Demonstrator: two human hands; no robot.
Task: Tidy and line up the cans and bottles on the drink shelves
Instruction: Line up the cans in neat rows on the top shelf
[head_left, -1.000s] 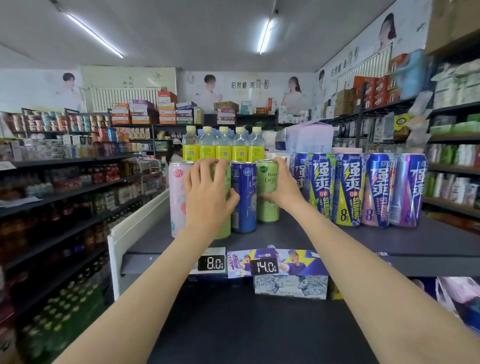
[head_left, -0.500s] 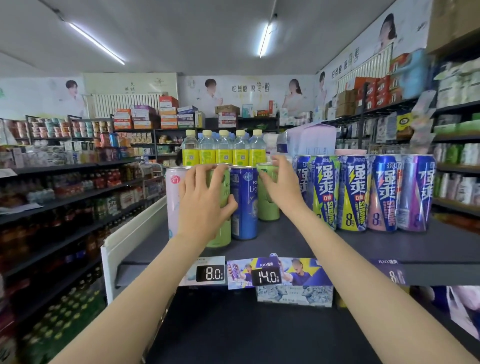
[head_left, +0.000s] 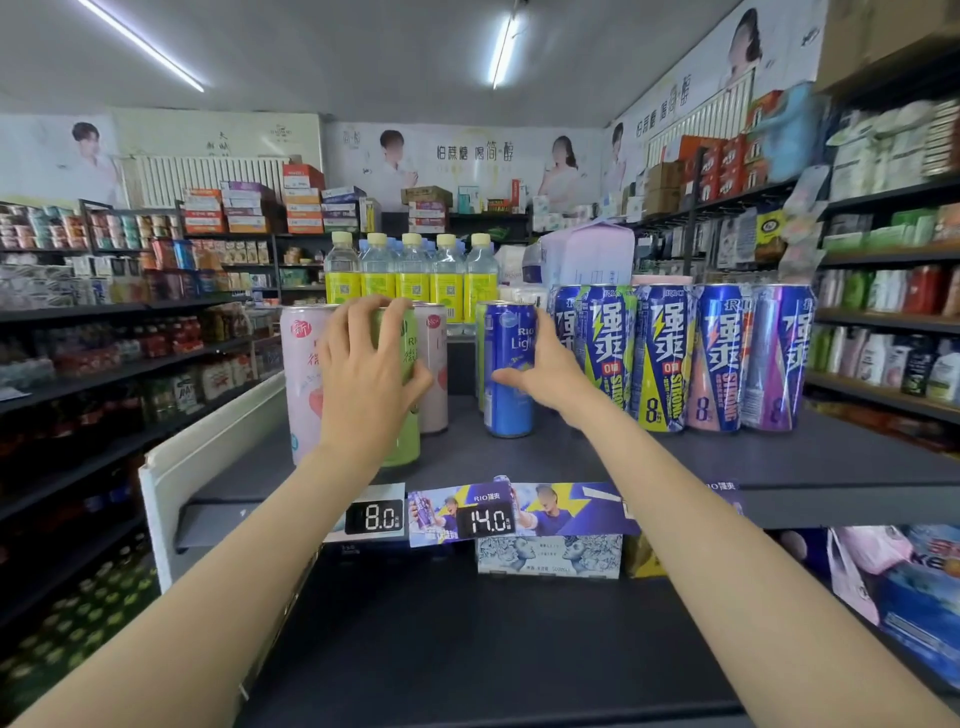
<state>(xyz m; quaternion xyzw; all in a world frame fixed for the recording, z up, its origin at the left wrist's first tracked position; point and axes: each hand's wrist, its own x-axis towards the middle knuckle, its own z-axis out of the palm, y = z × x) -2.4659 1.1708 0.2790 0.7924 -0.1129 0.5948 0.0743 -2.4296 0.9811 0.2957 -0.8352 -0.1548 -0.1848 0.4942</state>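
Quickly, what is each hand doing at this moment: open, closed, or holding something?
Left hand: closed around the green can.
Right hand: closed around the blue can.

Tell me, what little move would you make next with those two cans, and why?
Probably slide the blue can, held by the right hand, leftward toward the green can that the left hand grips. A bare stretch of shelf separates them, while the tall cans on the right stand shoulder to shoulder. Closing that gap would likely even out the row.
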